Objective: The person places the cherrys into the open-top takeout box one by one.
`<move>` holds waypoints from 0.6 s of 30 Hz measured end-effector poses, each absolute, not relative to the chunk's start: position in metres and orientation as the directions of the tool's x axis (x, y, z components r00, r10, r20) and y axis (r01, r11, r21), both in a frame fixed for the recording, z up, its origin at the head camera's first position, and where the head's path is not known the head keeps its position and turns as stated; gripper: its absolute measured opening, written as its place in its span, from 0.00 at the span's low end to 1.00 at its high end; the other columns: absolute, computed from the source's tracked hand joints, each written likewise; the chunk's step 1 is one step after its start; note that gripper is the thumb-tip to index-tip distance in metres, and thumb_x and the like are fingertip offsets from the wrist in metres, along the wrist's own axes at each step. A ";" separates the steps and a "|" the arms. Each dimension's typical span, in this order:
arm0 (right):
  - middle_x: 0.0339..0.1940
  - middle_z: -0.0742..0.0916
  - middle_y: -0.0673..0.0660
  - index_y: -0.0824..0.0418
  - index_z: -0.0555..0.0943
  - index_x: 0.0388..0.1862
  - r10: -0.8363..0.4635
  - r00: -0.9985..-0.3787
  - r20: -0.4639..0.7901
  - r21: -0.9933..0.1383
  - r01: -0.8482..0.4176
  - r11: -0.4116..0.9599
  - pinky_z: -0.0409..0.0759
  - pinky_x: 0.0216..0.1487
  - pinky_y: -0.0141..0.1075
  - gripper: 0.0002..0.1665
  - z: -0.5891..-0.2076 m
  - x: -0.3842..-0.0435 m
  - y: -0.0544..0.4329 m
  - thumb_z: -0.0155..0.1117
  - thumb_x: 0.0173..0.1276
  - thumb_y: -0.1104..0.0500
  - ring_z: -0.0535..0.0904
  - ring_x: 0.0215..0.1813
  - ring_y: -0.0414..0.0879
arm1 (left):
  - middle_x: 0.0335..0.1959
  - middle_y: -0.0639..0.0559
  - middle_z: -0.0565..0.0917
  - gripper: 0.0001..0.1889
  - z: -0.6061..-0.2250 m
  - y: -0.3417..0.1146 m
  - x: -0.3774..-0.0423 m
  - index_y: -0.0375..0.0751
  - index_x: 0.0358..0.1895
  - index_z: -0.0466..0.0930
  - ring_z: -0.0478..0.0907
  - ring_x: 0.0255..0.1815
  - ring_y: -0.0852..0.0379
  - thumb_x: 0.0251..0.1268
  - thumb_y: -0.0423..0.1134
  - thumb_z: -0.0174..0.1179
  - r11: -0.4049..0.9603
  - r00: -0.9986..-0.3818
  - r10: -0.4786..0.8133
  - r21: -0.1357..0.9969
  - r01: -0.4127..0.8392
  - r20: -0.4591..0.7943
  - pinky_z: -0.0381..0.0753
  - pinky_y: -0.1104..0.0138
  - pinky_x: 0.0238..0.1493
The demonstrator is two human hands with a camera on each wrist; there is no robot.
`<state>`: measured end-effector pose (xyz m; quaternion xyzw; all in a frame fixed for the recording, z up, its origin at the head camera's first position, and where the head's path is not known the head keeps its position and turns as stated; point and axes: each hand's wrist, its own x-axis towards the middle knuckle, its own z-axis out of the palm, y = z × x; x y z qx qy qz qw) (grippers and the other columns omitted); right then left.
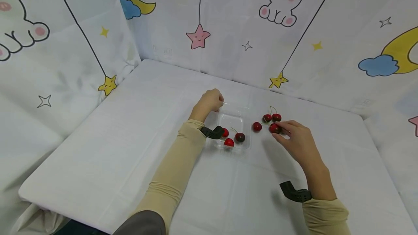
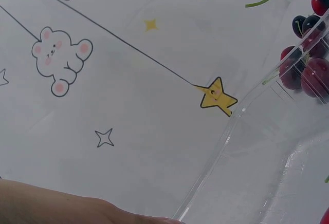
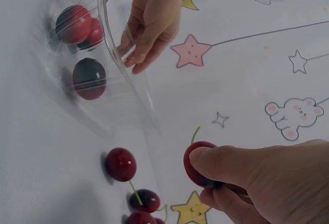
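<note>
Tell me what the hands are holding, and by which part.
Right hand: a round, dark-red cherry, pinched by its body, thin green stem free. Left hand: a clear, open plastic container, held by its rim.

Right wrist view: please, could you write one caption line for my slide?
Right hand pinches a cherry; left hand holds a clear container at its rim, with three cherries inside.

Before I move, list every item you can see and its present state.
Clear container: open, its floor partly bare
Three cherries: inside the container
Loose cherries: lying on the table, outside the container
Single cherry: pinched in the right grip
Right grip: closed around that cherry
Left grip: curled at the container's rim
Table: covered in white
</note>
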<state>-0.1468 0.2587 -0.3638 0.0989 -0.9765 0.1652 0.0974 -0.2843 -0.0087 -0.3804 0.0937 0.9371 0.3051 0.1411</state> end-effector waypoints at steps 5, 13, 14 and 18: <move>0.47 0.83 0.66 0.69 0.79 0.53 -0.163 -0.962 0.219 -0.305 -0.226 0.925 0.79 0.48 0.53 0.24 -0.364 -0.146 0.254 0.70 0.59 0.60 0.82 0.46 0.59 | 0.47 0.48 0.84 0.15 -0.381 -0.009 -0.284 0.40 0.55 0.79 0.82 0.34 0.58 0.70 0.38 0.52 0.794 -0.944 0.262 0.601 0.092 -0.201 0.78 0.65 0.42; 0.48 0.83 0.67 0.69 0.79 0.55 -0.176 -0.960 0.218 -0.286 -0.235 0.929 0.80 0.47 0.53 0.25 -0.365 -0.146 0.247 0.70 0.59 0.59 0.81 0.46 0.60 | 0.47 0.48 0.84 0.16 -0.383 -0.008 -0.288 0.40 0.56 0.78 0.82 0.34 0.58 0.70 0.39 0.51 0.797 -0.939 0.257 0.599 0.072 -0.230 0.78 0.66 0.44; 0.48 0.83 0.67 0.69 0.79 0.55 -0.179 -0.959 0.220 -0.287 -0.239 0.928 0.80 0.47 0.53 0.25 -0.365 -0.145 0.246 0.70 0.59 0.60 0.81 0.46 0.60 | 0.47 0.48 0.83 0.16 -0.383 -0.008 -0.289 0.40 0.56 0.78 0.82 0.34 0.58 0.70 0.39 0.51 0.797 -0.938 0.255 0.600 0.067 -0.234 0.78 0.66 0.44; 0.50 0.83 0.67 0.68 0.79 0.55 -0.186 -0.957 0.221 -0.286 -0.246 0.926 0.79 0.47 0.54 0.25 -0.366 -0.145 0.243 0.70 0.59 0.60 0.81 0.46 0.61 | 0.47 0.47 0.83 0.15 -0.384 -0.008 -0.290 0.39 0.55 0.79 0.81 0.31 0.59 0.69 0.38 0.52 0.794 -0.940 0.249 0.605 0.061 -0.231 0.78 0.66 0.41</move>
